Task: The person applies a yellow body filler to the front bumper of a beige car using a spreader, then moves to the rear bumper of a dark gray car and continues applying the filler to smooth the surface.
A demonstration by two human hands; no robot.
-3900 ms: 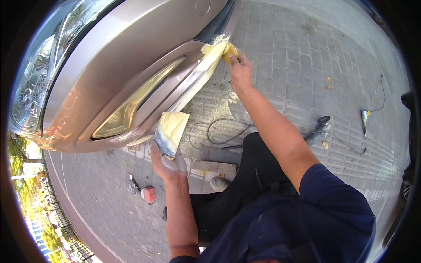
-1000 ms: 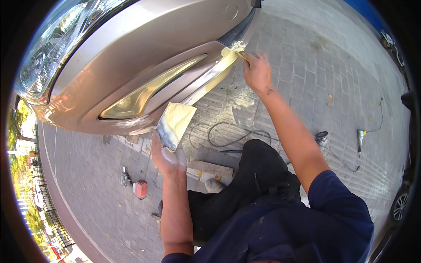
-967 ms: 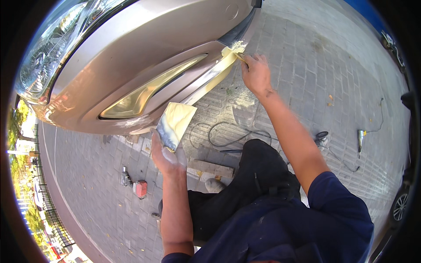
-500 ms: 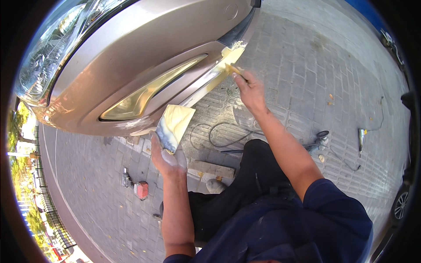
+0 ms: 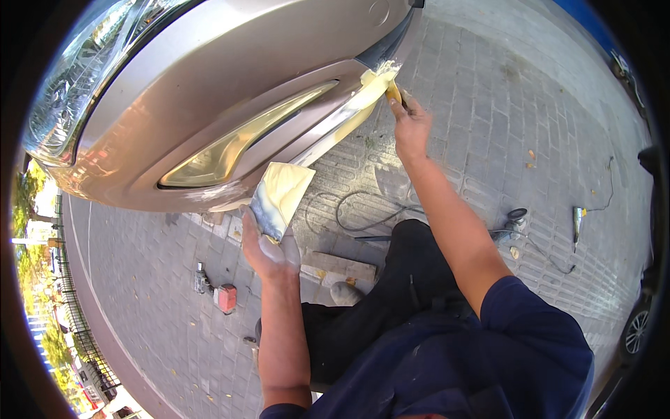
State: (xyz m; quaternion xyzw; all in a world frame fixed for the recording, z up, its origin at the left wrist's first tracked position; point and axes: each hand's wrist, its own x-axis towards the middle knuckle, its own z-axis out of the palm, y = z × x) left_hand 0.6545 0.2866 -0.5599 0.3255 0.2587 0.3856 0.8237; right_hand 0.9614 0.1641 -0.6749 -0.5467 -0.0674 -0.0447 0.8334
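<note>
My left hand grips a flat mixing board from below. Cream-yellow filler putty covers much of the board, with a grey-blue smear along one side. In my right hand is a small yellow putty spreader, its edge against the far lower corner of a bronze car bumper. Pale putty coats that corner and runs along the bumper's lower edge, thick and ragged at the tip. A yellowish fog light sits in the bumper, above the board. The fingers partly hide the spreader.
A power tool with a red battery lies on the paving at left. Near my knees are a flat block and a looping dark cable. Rightward lie a round-headed tool and a yellow-and-grey tool. A car wheel shows at far right.
My right hand has moved right and slightly up with the spreader, out to the bumper's corner tip. The left hand and board stay almost where they were.
</note>
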